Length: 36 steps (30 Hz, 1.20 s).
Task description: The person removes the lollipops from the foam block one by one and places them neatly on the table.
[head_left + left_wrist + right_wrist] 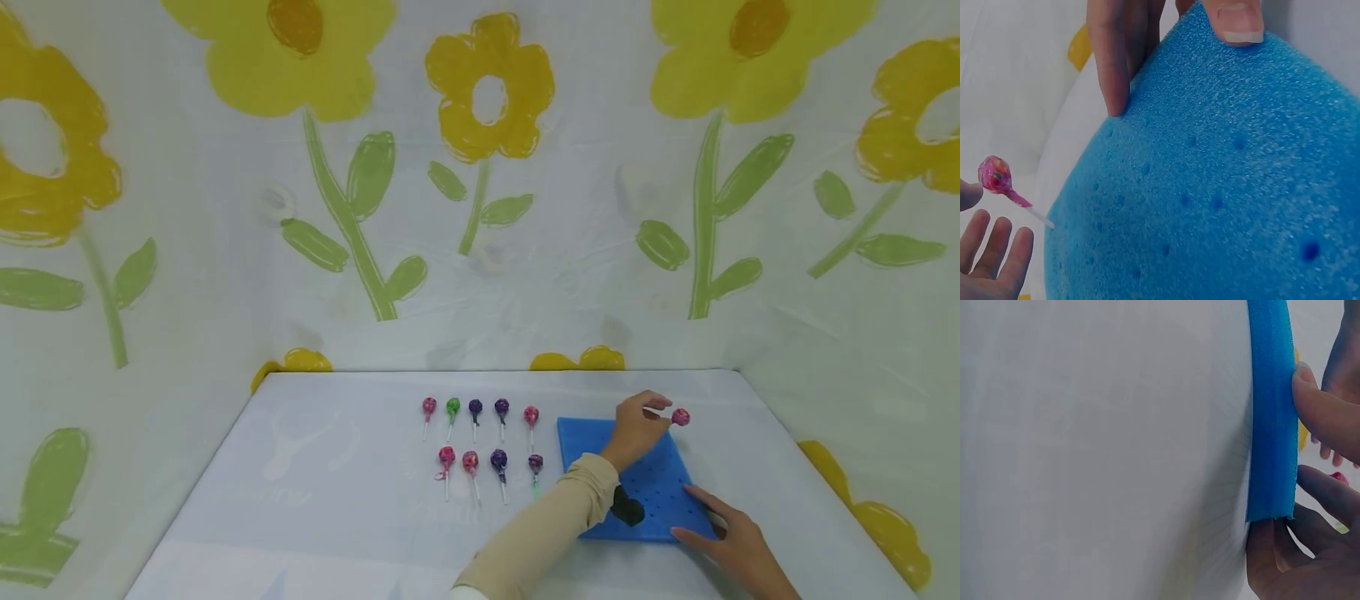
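My left hand (637, 425) pinches a pink lollipop (680, 417) at its fingertips, the stick angled down to the far edge of the blue foam pad (660, 487). My right hand (731, 533) lies spread on the pad's near corner, steadying it. Light and brittle-headed, the lollipop is best gripped by its stiff stick; the foam looks soft and liable to slide on the worktop (337, 500).

Bright, even light; soft wrist-view blur.
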Available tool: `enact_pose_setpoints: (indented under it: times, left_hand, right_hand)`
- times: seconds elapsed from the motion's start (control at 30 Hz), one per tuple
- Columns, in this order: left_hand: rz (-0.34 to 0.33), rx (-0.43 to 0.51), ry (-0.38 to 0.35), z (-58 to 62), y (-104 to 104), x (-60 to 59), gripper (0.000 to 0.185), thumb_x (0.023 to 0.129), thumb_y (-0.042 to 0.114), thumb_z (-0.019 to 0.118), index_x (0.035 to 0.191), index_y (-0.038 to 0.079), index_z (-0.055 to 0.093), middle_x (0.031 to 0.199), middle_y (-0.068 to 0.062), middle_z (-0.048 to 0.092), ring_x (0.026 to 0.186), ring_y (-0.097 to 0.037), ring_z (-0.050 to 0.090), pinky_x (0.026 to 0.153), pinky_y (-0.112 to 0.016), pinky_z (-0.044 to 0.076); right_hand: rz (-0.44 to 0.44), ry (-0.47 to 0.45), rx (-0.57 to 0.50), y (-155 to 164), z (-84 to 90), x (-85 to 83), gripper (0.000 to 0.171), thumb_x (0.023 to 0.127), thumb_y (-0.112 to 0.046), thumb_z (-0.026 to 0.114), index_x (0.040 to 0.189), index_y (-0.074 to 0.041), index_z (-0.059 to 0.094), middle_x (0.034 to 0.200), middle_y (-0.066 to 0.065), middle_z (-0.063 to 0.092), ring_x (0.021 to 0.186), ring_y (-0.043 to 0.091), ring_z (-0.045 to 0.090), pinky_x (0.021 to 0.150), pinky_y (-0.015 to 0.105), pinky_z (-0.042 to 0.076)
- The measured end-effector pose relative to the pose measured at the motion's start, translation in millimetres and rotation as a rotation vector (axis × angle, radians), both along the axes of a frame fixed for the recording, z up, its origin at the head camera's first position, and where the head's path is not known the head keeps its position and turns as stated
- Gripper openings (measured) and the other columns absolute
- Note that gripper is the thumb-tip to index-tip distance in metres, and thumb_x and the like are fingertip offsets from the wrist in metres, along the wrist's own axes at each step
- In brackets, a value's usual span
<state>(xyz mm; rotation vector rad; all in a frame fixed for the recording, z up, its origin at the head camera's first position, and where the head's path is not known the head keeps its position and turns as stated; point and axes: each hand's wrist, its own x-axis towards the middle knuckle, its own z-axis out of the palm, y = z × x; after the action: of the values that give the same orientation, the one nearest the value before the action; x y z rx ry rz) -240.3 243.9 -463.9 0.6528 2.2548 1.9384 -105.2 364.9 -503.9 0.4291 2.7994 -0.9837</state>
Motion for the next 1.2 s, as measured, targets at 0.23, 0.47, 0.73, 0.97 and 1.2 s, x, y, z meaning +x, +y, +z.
enact_pose_setpoints:
  times: [0.23,0.47,0.73,0.97,1.2]
  left_hand:
    - [-0.085,-0.092,0.060,2.1,9,0.1,0.027,0.089,0.009,0.064,0.115,0.017,0.064,0.113,-0.003,0.064,0.099,-0.015,0.060,0.074,-0.018,0.049]
    - [-0.121,-0.205,0.112,-0.1,11,0.9,0.028,0.091,-0.001,0.056,0.116,0.010,0.065,0.103,-0.001,0.064,0.084,-0.003,0.056,0.067,-0.014,0.046]
    - [-0.071,-0.121,0.183,-9.3,12,-5.4,0.023,0.090,0.000,0.061,0.111,0.007,0.062,0.098,-0.002,0.062,0.091,-0.008,0.059,0.071,-0.013,0.047]
    - [-0.052,-0.015,0.262,-3.3,9,-12.3,0.023,0.093,0.008,0.059,0.116,0.010,0.058,0.102,0.002,0.061,0.093,-0.003,0.055,0.075,-0.012,0.046]
    - [-0.089,0.043,0.282,16.1,-8,-10.6,0.024,0.092,0.010,0.061,0.116,0.008,0.058,0.104,-0.003,0.063,0.090,-0.004,0.057,0.072,-0.011,0.047]
  right_hand:
    - [-0.010,0.026,-0.039,-1,0.3,1.6,0.094,0.071,-0.053,0.075,0.140,0.001,0.041,0.140,0.035,0.032,0.126,0.053,0.032,0.091,0.055,0.043]
    - [-0.022,0.021,-0.041,-2,-1.2,0.7,0.093,0.071,-0.053,0.076,0.140,-0.001,0.041,0.141,0.034,0.033,0.127,0.051,0.032,0.092,0.052,0.044]
    - [-0.011,0.033,-0.058,-1,-0.1,2.0,0.095,0.070,-0.054,0.076,0.140,0.000,0.041,0.141,0.035,0.031,0.127,0.052,0.032,0.092,0.053,0.043]
    - [0.000,0.036,-0.041,-3,3.2,4.2,0.094,0.071,-0.053,0.076,0.140,0.000,0.041,0.141,0.036,0.031,0.127,0.052,0.032,0.091,0.052,0.044]
    - [-0.026,0.007,-0.052,-5,4.1,1.7,0.096,0.070,-0.054,0.075,0.141,0.001,0.039,0.141,0.037,0.029,0.127,0.054,0.029,0.092,0.056,0.041]
